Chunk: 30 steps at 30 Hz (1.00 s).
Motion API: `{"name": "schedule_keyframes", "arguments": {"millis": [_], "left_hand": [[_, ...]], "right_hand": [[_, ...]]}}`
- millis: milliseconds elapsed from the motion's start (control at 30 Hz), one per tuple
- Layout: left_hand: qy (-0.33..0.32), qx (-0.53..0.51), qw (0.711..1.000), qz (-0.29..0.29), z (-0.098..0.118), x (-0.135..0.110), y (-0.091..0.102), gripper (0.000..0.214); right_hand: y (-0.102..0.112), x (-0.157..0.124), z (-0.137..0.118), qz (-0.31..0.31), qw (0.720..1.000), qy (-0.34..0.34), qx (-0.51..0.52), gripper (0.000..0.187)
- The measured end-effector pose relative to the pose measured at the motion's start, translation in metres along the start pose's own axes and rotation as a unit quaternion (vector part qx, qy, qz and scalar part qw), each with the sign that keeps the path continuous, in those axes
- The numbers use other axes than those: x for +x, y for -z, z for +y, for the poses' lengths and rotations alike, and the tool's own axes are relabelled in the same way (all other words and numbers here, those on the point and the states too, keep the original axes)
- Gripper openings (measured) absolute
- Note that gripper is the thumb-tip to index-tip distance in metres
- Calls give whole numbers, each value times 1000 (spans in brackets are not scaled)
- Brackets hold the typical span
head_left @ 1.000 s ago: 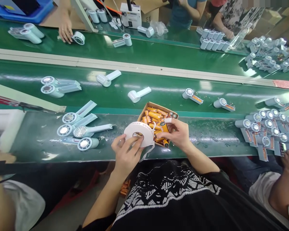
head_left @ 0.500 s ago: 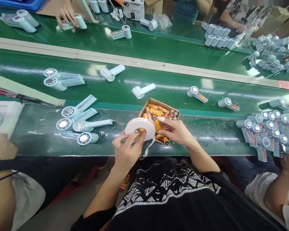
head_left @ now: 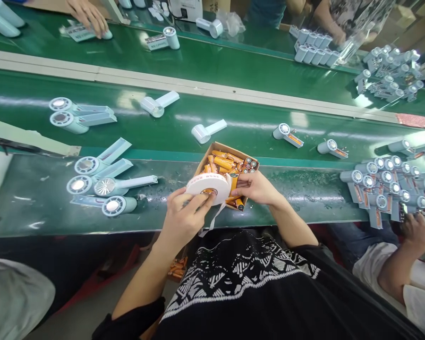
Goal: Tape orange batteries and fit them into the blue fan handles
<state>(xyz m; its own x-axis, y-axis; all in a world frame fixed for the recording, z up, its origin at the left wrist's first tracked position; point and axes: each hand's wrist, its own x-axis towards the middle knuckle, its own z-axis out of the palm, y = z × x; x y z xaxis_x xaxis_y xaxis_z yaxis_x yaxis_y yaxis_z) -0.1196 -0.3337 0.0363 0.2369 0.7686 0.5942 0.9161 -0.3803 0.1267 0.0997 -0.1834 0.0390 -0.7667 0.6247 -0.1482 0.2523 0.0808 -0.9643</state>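
White tape roll (head_left: 208,185), orange batteries (head_left: 224,163)

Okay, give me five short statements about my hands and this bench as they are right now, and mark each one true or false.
1. The left hand holds a white tape roll. True.
2. Several pale fans lie on the bench to the left of the left hand. True.
3. The right hand rests on one of those fans. False: it is over the cardboard box, right beside the roll.
4. The cardboard box contains orange batteries. True.
5. The belt behind the box is red. False: it is green.
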Motion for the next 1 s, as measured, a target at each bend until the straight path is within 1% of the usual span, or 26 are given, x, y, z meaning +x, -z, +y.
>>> {"name": "schedule_keyframes", "arguments": {"millis": [67, 100, 167, 233, 300, 333, 400, 467, 533, 600, 667, 700, 767, 867, 933, 1000], "left_hand": [[-3, -37, 999, -9, -3, 1, 3, 47], [-8, -49, 999, -15, -4, 2, 4, 49], [-18, -57, 998, -26, -5, 4, 7, 48], [-27, -61, 997, -36, -5, 7, 9, 43], [-31, -61, 997, -40, -5, 10, 9, 39], [-27, -53, 997, -38, -4, 11, 9, 38], [-13, -17, 999, -28, -2, 12, 6, 36], [2, 27, 1000, -15, 2, 12, 2, 30], [17, 57, 998, 0, 7, 11, -3, 25], [33, 76, 997, 11, 12, 9, -9, 28], [40, 90, 995, 19, 14, 7, -13, 32], [40, 90, 995, 21, 13, 5, -15, 33], [37, 67, 997, 11, 9, 3, -17, 34], [32, -17, 999, -27, -3, 1, -16, 37], [24, -59, 997, -47, -11, 2, -12, 38], [12, -73, 996, -51, -16, 3, -9, 37]], "right_hand": [[2, 2, 7, -50, 996, -12, 79, 30], [4, 3, 9, -73, 992, -20, 102, 31], [9, 4, 12, -104, 986, -37, 126, 29], [14, 6, 14, -130, 981, -49, 134, 26], [15, 7, 14, -143, 977, -55, 146, 28], [14, 7, 14, -134, 977, -57, 153, 30], [9, 8, 13, -80, 980, -62, 172, 31], [-1, 8, 10, -2, 978, -68, 198, 33], [-14, 8, 8, 77, 969, -70, 225, 38], [-26, 9, 7, 142, 957, -64, 244, 43], [-34, 9, 9, 185, 948, -55, 252, 44], [-36, 10, 10, 193, 946, -51, 254, 43], [-34, 10, 15, 177, 949, -51, 255, 40], [-22, 9, 23, 92, 962, -65, 250, 38], [-14, 9, 27, 36, 964, -72, 255, 38], [-11, 8, 29, 6, 962, -73, 263, 39]]}}
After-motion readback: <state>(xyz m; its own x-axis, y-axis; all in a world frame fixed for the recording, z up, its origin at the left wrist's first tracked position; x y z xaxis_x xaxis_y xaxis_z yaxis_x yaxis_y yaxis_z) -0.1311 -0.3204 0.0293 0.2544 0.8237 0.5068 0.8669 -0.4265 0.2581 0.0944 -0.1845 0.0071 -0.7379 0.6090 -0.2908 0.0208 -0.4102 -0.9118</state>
